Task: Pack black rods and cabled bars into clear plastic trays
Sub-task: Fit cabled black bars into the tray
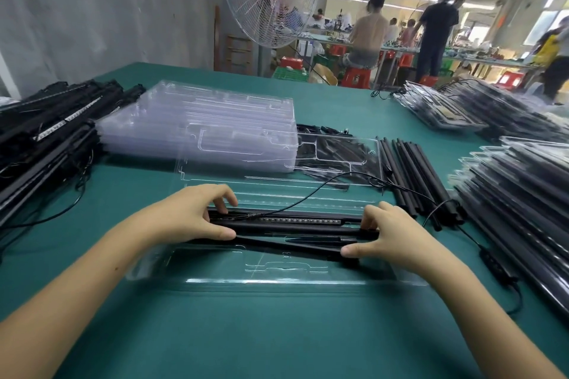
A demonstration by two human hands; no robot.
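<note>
Left hand (191,215) and right hand (397,237) pinch the cabled bar (286,220) ends; best press level into the clear tray (277,275), straightening the skewed black rod (289,244).

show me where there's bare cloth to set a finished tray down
Widest bare cloth lies on the near side of the open tray. Another patch runs between the empty tray stack and the far packed trays. Crowded: cabled bars left, loose rods right.

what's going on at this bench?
A person's left hand and right hand pinch opposite ends of a cabled bar and a black rod over the clear tray on the green table. The rod lies askew, not yet seated. Empty trays are stacked behind; loose rods and packed trays lie to the right.
</note>
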